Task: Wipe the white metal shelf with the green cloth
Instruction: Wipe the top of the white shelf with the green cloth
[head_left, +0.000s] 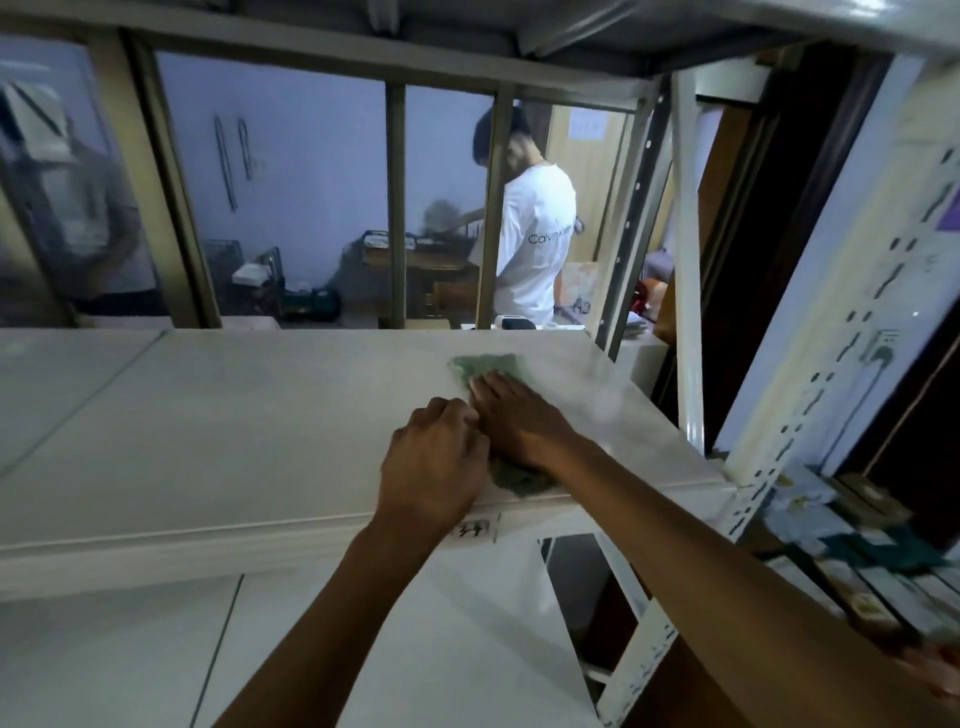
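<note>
The white metal shelf (234, 415) spans the middle of the head view, its front edge running left to right. A green cloth (485, 366) lies flat on its right part, with one end showing beyond the fingers and a darker end (514, 480) near the front edge. My right hand (519, 421) presses flat on the cloth, fingers stretched forward. My left hand (434, 467) rests beside it on the shelf with fingers curled, touching the cloth's left side; whether it grips the cloth is hidden.
A perforated white upright (810, 395) stands at the shelf's right end, and another shelf board (467, 21) hangs overhead. Behind the rack, window bars (396, 208) and a person in a white shirt (535, 239). A lower shelf (363, 623) sits beneath my arms.
</note>
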